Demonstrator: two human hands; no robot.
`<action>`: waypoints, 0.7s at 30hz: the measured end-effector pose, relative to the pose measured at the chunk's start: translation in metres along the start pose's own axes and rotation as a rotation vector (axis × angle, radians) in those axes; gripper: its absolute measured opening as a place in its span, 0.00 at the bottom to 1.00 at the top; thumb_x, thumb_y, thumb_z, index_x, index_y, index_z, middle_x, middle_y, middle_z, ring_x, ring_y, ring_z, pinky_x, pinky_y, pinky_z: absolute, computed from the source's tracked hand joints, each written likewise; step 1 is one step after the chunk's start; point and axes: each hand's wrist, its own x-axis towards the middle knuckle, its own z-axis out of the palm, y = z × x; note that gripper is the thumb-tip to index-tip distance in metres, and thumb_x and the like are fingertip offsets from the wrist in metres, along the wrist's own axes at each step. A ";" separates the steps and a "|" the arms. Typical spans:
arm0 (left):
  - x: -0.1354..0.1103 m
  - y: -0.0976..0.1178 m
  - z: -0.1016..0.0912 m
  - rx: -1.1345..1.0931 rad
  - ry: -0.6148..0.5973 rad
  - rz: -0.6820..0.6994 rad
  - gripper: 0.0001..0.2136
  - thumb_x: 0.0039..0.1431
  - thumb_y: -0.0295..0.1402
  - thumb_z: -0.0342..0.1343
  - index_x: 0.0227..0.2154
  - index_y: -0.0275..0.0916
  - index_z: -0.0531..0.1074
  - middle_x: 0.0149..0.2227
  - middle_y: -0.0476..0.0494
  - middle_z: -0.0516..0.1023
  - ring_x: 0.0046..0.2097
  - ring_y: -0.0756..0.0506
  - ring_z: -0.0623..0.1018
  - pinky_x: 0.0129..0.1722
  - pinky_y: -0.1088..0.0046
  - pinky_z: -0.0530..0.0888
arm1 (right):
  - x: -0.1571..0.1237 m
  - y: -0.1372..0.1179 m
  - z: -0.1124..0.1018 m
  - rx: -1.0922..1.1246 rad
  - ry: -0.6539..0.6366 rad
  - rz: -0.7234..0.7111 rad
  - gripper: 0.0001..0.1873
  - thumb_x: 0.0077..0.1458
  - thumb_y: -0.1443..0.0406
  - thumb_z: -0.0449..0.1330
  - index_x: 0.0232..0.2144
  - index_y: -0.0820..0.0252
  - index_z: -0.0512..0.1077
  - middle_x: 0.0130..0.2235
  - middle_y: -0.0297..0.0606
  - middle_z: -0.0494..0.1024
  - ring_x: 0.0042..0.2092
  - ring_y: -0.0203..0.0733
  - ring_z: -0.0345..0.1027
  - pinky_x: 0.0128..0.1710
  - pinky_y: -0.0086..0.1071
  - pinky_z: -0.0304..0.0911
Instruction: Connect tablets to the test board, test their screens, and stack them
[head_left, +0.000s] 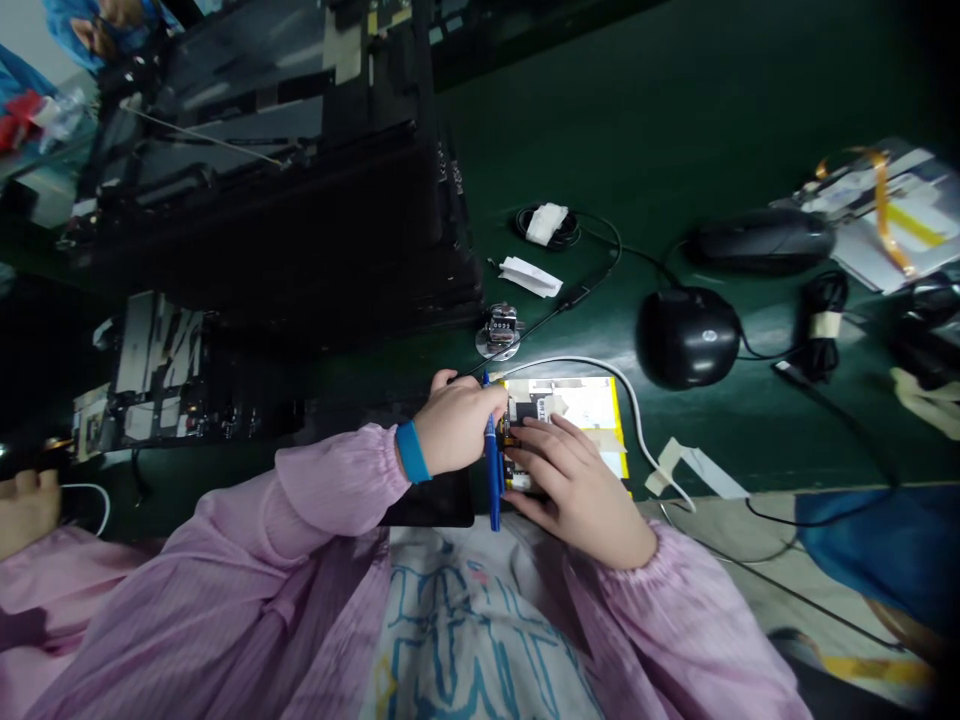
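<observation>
My left hand (461,420), with a blue band (412,452) at the wrist, is closed around a slim blue pen (494,485). The pen runs front to back, its thicker end toward my body. My right hand (574,485) rests with fingers outstretched over a small circuit board (529,408), partly covering it. Around the board lies a white, yellow-edged panel (589,392), perhaps a battery. A black flat panel (442,503) sits under my left forearm. What the pen's far end touches is hidden.
Behind my hands stands a metal tally counter (500,328). A white cable (637,420) curves round the panel. Black mice (691,337) and coiled cables (823,325) lie right. A tall stack of black panels (300,220) rises back left. Another person's hand (28,512) is far left.
</observation>
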 end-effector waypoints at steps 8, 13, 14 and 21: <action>-0.001 0.003 0.000 -0.011 -0.024 -0.013 0.07 0.47 0.20 0.49 0.26 0.38 0.65 0.29 0.48 0.74 0.38 0.45 0.72 0.56 0.54 0.56 | -0.001 0.000 0.000 0.002 0.011 -0.006 0.18 0.58 0.58 0.60 0.46 0.64 0.70 0.50 0.50 0.74 0.56 0.53 0.64 0.59 0.55 0.59; -0.001 0.002 -0.001 -0.017 -0.023 -0.007 0.05 0.50 0.22 0.49 0.27 0.39 0.64 0.29 0.49 0.74 0.39 0.45 0.72 0.56 0.55 0.56 | -0.001 0.000 0.000 0.022 -0.003 0.018 0.17 0.58 0.58 0.59 0.46 0.62 0.70 0.50 0.48 0.74 0.57 0.52 0.64 0.60 0.54 0.58; -0.001 0.002 -0.001 -0.019 -0.023 -0.008 0.05 0.50 0.23 0.49 0.27 0.39 0.64 0.29 0.49 0.74 0.39 0.45 0.72 0.56 0.55 0.56 | -0.001 0.000 0.000 0.029 -0.004 0.022 0.17 0.58 0.58 0.59 0.47 0.62 0.70 0.50 0.48 0.74 0.57 0.51 0.64 0.60 0.54 0.58; 0.000 0.002 0.001 -0.003 -0.027 -0.014 0.05 0.49 0.22 0.49 0.27 0.39 0.64 0.29 0.48 0.74 0.39 0.45 0.72 0.55 0.56 0.56 | -0.001 0.001 0.000 0.021 -0.002 0.015 0.18 0.58 0.58 0.59 0.46 0.63 0.71 0.50 0.48 0.74 0.58 0.52 0.63 0.60 0.54 0.58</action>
